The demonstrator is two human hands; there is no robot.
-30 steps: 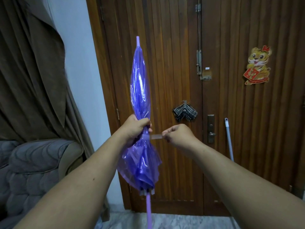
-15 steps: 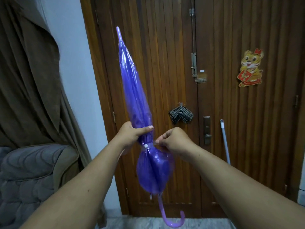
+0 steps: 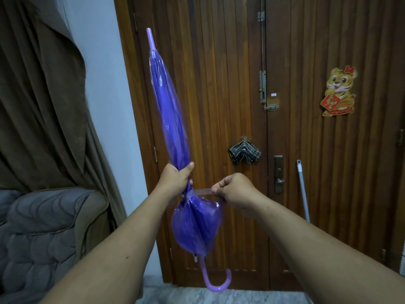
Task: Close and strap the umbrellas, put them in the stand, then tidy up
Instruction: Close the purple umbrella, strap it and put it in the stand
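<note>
Half a second ago the right hand (image 3: 235, 191) was tucked against the umbrella's waist with the strap out of sight; now it has drawn away to the right, and the strap (image 3: 202, 191) stretches taut between its pinching thumb and fingertips and the canopy. That suggests the strap is being pulled out to wrap again or to find its fastening, so the strapping step looks unfinished and the stand comes later. The purple umbrella (image 3: 168, 119) is held upright in front of the person, tip above the hands and hooked handle below them, leaning slightly left at the top. The left hand (image 3: 175, 179) grips the gathered canopy just above the strap, fingers curled round it, thumb up along the folds. By count: one purple umbrella, one strap, two hands. Beyond the hands stands one wooden door (image 3: 295, 139) with one tiger sticker (image 3: 338, 92), and one pale pole (image 3: 303, 189) leans against it, right of the right hand. No stand is in view.
</note>
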